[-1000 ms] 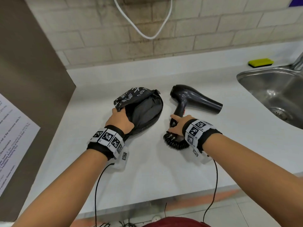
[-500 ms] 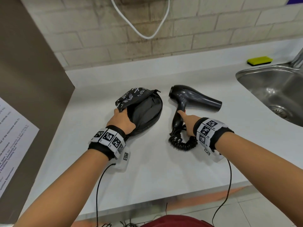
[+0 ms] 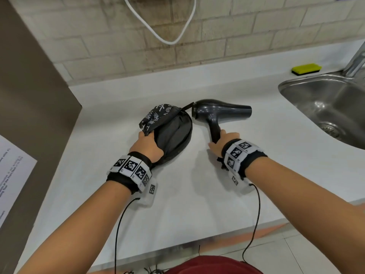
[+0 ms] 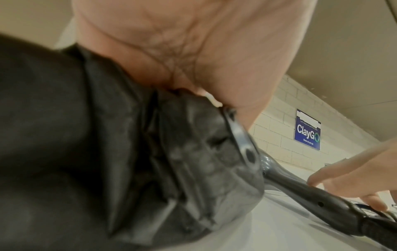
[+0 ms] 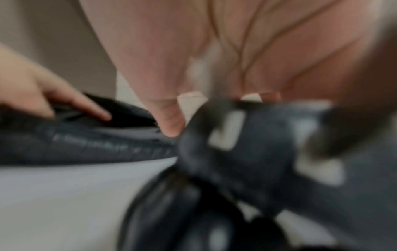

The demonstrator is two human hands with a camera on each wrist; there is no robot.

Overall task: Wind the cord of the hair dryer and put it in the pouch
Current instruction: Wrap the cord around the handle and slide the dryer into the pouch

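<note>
Dryer now gripped, nearer pouch.

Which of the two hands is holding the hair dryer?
The right hand. It grips the handle of the black hair dryer on the counter, while the left hand holds open the flap of the black pouch beside it.

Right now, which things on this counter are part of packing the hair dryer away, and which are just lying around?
Part of the job:
- hair dryer, its handle held by the right hand
- coiled cord
- black pouch, held open by the left hand

Just lying about:
- yellow sponge
- sink
- white cable on the wall
- printed sheet
</note>
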